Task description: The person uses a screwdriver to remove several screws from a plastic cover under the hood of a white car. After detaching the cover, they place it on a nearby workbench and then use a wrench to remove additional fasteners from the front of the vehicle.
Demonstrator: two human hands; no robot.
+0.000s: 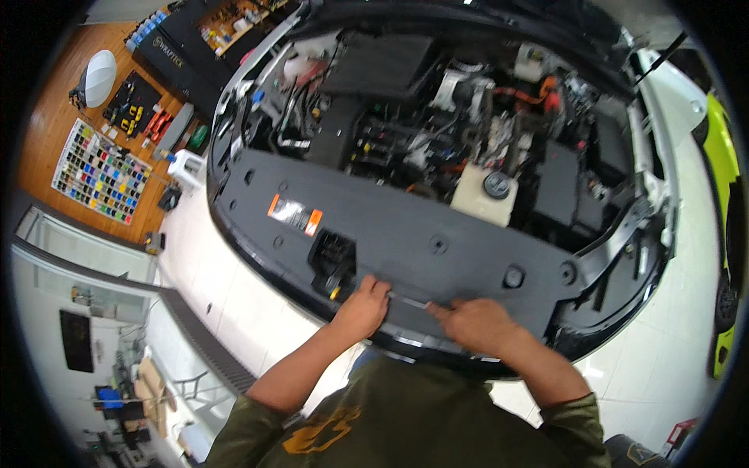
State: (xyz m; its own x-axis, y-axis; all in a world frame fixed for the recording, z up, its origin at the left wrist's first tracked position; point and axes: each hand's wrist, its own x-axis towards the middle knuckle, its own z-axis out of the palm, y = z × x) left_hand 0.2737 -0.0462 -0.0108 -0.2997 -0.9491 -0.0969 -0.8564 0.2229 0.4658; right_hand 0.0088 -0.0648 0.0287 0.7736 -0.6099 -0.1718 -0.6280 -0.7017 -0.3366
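A thin metal rod [409,301] spans the gap between my two hands, over the front edge of the car's black plastic cover [390,234]. My left hand [363,307] is closed around its left end. At its right end, my right hand [477,324] is closed too, index finger and thumb towards the rod. My fingers hide both ends, so the exact kind of tool does not show. Just left of my left hand, a small black and yellow part [335,292] sits by the opening [334,253] in the cover.
Beyond the cover lies the open engine bay, with a pale fluid tank [482,196] and orange cables [524,95]. The raised hood [484,14] is at the top. Left stand a white jug [187,167] and a colour-swatch board [101,171]. A lime-green car [716,148] is at right.
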